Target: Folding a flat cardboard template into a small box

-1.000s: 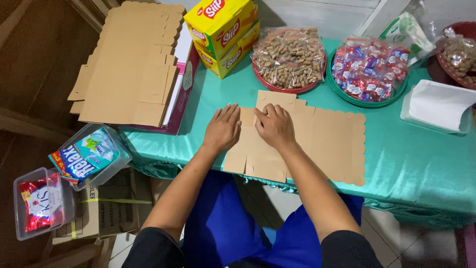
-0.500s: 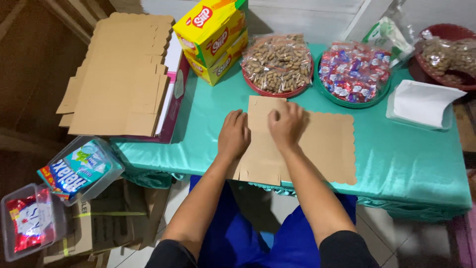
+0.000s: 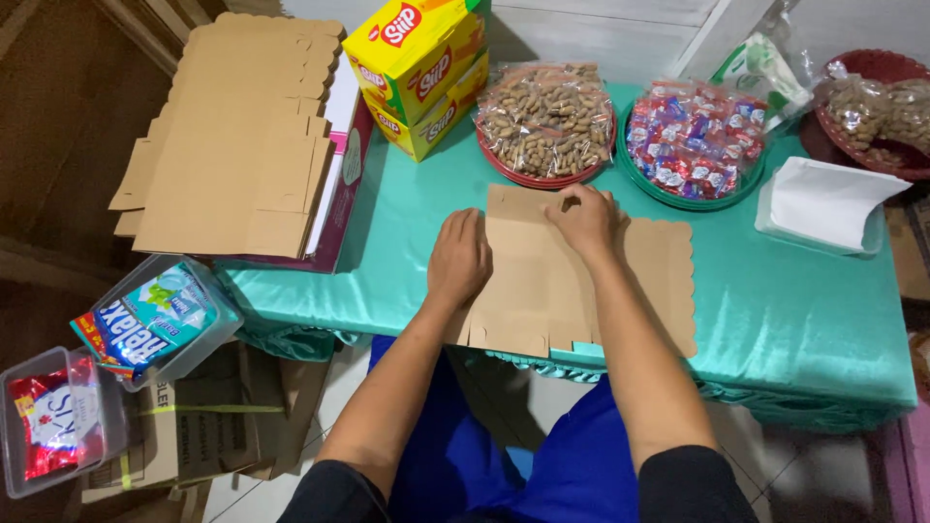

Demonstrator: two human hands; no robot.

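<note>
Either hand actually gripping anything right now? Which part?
Left hand lies flat on the cardboard sheet, near its left edge, pressing rather than gripping. Right hand pinches the sheet's far top edge; exact grip unclear.

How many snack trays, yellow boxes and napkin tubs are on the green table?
Snack trays: 3, peanuts, wrapped candies, more peanuts
Yellow boxes: 2, stacked
Napkin tubs: 1
Total: 6

Looks like a home snack-packing corner: cloth-covered worktop (image 3: pixel 804 310), trays of peanuts (image 3: pixel 545 121) and sweets (image 3: pixel 693 136), flat carton blanks (image 3: pixel 232 145) stacked
</note>
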